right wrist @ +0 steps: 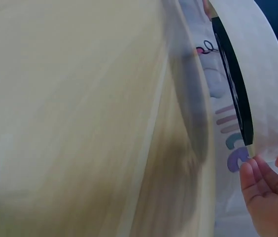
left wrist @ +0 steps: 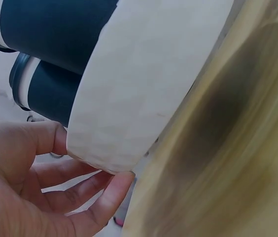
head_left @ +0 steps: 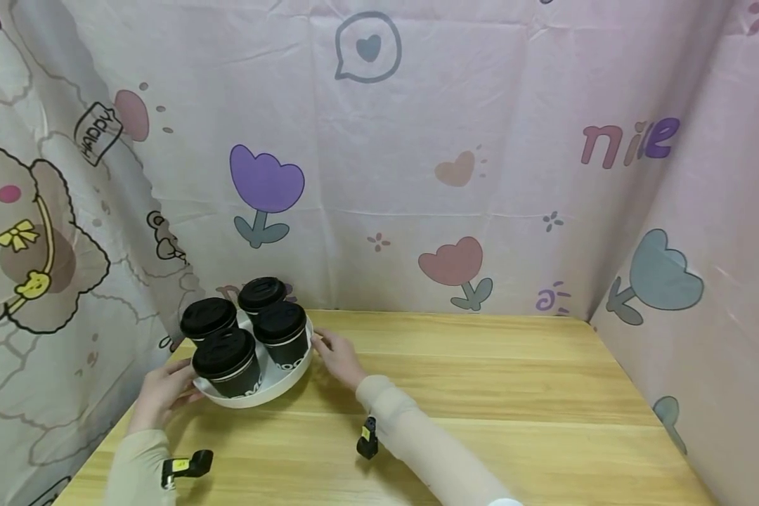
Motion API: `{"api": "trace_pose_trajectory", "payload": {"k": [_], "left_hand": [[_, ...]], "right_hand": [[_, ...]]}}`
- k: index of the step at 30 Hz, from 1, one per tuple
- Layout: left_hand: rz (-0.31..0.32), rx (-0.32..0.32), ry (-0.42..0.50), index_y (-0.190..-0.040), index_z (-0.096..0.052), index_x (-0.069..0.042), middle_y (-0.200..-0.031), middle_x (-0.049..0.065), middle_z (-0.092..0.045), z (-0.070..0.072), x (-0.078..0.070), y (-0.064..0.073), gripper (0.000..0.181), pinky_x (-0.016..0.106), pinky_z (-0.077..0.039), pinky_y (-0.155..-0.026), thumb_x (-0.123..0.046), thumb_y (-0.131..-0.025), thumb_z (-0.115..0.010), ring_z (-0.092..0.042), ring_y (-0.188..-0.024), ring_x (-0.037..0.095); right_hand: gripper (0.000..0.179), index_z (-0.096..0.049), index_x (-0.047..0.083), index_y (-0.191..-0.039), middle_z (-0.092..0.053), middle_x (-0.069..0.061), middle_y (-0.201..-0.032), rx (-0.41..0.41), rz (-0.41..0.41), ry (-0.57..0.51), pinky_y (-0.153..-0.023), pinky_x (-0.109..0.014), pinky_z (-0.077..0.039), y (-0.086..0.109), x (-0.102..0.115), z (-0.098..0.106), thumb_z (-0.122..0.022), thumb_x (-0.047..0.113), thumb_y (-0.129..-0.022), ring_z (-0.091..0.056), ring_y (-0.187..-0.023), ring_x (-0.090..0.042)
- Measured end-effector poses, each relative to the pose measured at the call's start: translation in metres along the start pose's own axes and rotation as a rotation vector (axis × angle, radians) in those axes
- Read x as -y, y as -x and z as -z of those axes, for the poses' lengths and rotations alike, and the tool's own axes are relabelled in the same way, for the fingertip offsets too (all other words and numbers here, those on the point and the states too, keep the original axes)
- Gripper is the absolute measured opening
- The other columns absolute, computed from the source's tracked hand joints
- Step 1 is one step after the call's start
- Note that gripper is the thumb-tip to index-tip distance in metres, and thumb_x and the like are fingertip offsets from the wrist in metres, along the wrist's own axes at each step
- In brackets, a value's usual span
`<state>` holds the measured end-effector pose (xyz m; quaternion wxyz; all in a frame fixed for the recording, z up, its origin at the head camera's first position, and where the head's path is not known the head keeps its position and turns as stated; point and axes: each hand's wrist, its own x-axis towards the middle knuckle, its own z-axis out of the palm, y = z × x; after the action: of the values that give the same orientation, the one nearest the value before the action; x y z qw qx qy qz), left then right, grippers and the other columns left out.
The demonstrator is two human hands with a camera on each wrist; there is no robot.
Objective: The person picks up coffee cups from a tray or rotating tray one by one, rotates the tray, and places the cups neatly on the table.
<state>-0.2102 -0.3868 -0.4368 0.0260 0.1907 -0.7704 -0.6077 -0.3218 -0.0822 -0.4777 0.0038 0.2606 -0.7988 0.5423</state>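
A round white tray (head_left: pixel 253 400) is held up at the left of the head view, its shadow showing on the wood below. Several dark paper cups with black lids stand upright on it, among them a front cup (head_left: pixel 235 383) and a right cup (head_left: pixel 289 351). My left hand (head_left: pixel 158 397) grips the tray's left edge. In the left wrist view, its fingers and thumb pinch the pale side wall (left wrist: pixel 149 84) from below and beside. Opposite, my right hand (head_left: pixel 340 358) holds the right edge. The right wrist view shows fingertips (right wrist: pixel 250 173) against the tray's lower edge, with a dark underside.
Under the tray lies a light wooden table (head_left: pixel 481 400), stretching away to the right. A patterned curtain (head_left: pixel 379 140) hangs behind it and along both sides. Each sleeve carries a small black camera (head_left: pixel 367 439).
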Motion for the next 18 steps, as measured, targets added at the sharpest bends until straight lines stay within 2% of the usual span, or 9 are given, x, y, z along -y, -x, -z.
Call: {"api": "trace_pose_trajectory", "payload": {"k": [3, 6, 8, 13, 15, 18], "left_hand": [[-0.015, 0.031, 0.005, -0.162, -0.023, 0.018, -0.093, -0.016, -0.06, -0.01, -0.005, -0.004, 0.072, 0.021, -0.065, -0.073, -0.021, -0.109, -0.053, -0.062, -0.078, -0.005], [-0.034, 0.056, 0.008, -0.161, -0.024, 0.018, -0.099, -0.012, -0.062, -0.022, -0.009, -0.008, 0.071, 0.02, -0.064, -0.073, -0.02, -0.109, -0.052, -0.062, -0.079, -0.006], [-0.046, 0.064, 0.015, -0.161, -0.025, 0.019, -0.1, -0.011, -0.063, -0.03, -0.012, -0.01, 0.069, 0.02, -0.064, -0.073, -0.018, -0.109, -0.052, -0.062, -0.079, -0.006], [-0.074, 0.083, 0.046, -0.158, -0.029, 0.021, -0.097, -0.009, -0.064, -0.053, -0.019, -0.014, 0.065, 0.021, -0.064, -0.07, -0.013, -0.108, -0.051, -0.064, -0.077, -0.003], [-0.083, 0.087, 0.047, -0.157, -0.031, 0.021, -0.098, -0.005, -0.066, -0.063, -0.021, -0.016, 0.063, 0.022, -0.064, -0.069, -0.011, -0.107, -0.05, -0.064, -0.077, -0.001], [-0.097, 0.094, 0.031, -0.157, -0.034, 0.02, -0.111, 0.008, -0.068, -0.078, -0.025, -0.017, 0.061, 0.023, -0.064, -0.07, -0.01, -0.106, -0.05, -0.065, -0.079, 0.0]], "right_hand": [[0.042, -0.063, -0.003, -0.145, -0.078, -0.026, -0.108, -0.006, 0.003, 0.014, -0.076, -0.027, -0.054, 0.004, -0.004, 0.013, -0.052, 0.021, -0.113, -0.073, -0.092, -0.034], [0.042, -0.062, -0.003, -0.146, -0.077, -0.027, -0.11, -0.015, 0.003, 0.017, -0.077, -0.029, -0.056, 0.008, -0.009, 0.026, -0.052, 0.022, -0.113, -0.073, -0.093, -0.036], [0.043, -0.061, -0.004, -0.146, -0.077, -0.027, -0.113, -0.019, -0.001, 0.018, -0.081, -0.032, -0.06, 0.011, -0.014, 0.035, -0.052, 0.022, -0.113, -0.074, -0.1, -0.042], [0.044, -0.06, -0.007, -0.146, -0.076, -0.028, -0.12, -0.038, -0.008, 0.028, -0.092, -0.046, -0.064, 0.022, -0.02, 0.056, -0.052, 0.021, -0.113, -0.075, -0.106, -0.043], [0.043, -0.059, -0.008, -0.145, -0.076, -0.029, -0.122, -0.053, -0.009, 0.028, -0.093, -0.05, -0.064, 0.028, -0.024, 0.064, -0.052, 0.02, -0.113, -0.075, -0.107, -0.043], [0.043, -0.059, -0.009, -0.145, -0.075, -0.031, -0.124, -0.078, -0.015, 0.026, -0.094, -0.052, -0.064, 0.036, -0.027, 0.076, -0.053, 0.019, -0.113, -0.075, -0.108, -0.045]]}}
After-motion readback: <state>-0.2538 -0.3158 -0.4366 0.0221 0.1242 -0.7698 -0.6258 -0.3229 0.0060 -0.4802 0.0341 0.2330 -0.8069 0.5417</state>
